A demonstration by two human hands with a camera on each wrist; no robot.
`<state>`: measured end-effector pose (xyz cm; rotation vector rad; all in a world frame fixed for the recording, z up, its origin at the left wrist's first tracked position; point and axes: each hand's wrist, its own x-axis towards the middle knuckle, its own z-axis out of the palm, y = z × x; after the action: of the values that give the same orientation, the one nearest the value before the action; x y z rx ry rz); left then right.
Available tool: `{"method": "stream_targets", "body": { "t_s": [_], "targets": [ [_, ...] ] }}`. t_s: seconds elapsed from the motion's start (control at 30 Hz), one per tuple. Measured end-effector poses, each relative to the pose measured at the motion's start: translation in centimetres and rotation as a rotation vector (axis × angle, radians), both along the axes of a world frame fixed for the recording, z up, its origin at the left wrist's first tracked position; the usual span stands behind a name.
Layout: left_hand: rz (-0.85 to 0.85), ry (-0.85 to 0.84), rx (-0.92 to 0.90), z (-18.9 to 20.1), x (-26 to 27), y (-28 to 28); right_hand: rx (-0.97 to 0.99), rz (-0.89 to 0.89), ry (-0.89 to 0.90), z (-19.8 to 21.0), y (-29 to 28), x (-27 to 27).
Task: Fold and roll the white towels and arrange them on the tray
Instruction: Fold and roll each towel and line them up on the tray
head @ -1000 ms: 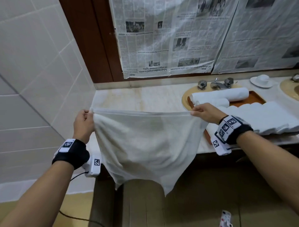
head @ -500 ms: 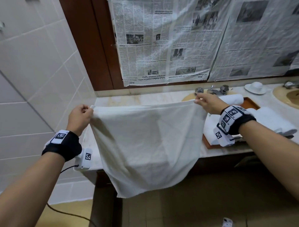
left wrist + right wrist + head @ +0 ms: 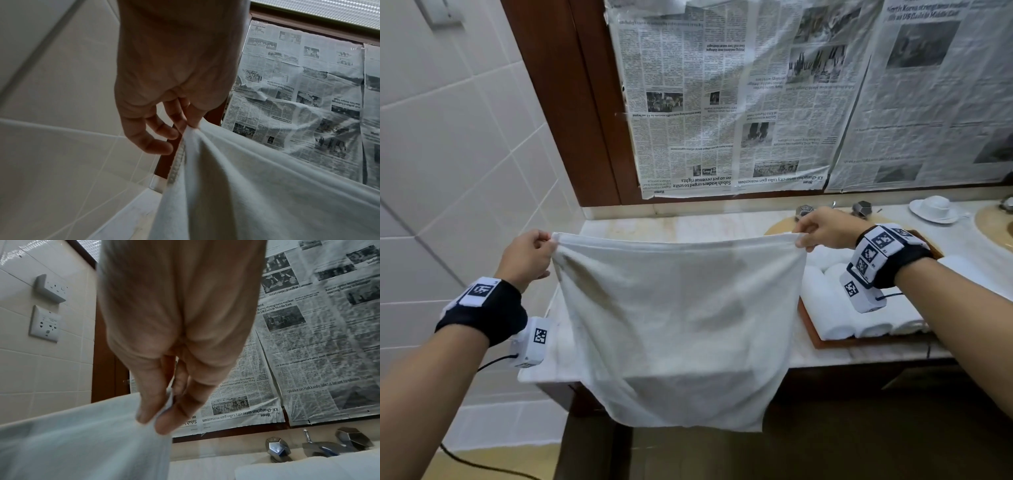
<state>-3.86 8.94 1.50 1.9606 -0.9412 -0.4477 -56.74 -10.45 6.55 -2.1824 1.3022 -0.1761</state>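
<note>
Head view: at right of the frame a wooden tray on the marble surface holds rolled white towels side by side. Since a second ago the spread towel hangs squarer, its lower edge level. Left hand and right hand each pinch a top corner, mid-frame, stretched between them.

The right hand pinches a corner of the white towel between thumb and fingertips; the cloth spreads away to the left. Behind are newspaper sheets on the wall, a chrome faucet, and two wall sockets on the tiles
</note>
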Motion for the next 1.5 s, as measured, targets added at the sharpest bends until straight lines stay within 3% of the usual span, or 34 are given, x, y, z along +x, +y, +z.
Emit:
{"method": "stream_targets", "body": {
  "t_s": [0.2, 0.5, 0.87, 1.5],
  "targets": [
    [0.011, 0.005, -0.018, -0.1, -0.4, -2.0, -0.151, -0.128, -0.053, -0.8, -3.3, 1.6],
    [0.037, 0.105, -0.08, -0.7, 2.1, -9.5, 0.11, -0.324, -0.334, -2.7, -10.5, 6.5],
    [0.007, 0.115, -0.032, -2.6, 7.8, -21.3, -0.043, -0.446, -0.369, -6.4, -18.9, 12.0],
    [0.113, 0.145, 0.258, -18.2, 11.6, -34.3, 0.139, -0.64, -0.222, -21.9, -31.9, 16.1]
  ]
}}
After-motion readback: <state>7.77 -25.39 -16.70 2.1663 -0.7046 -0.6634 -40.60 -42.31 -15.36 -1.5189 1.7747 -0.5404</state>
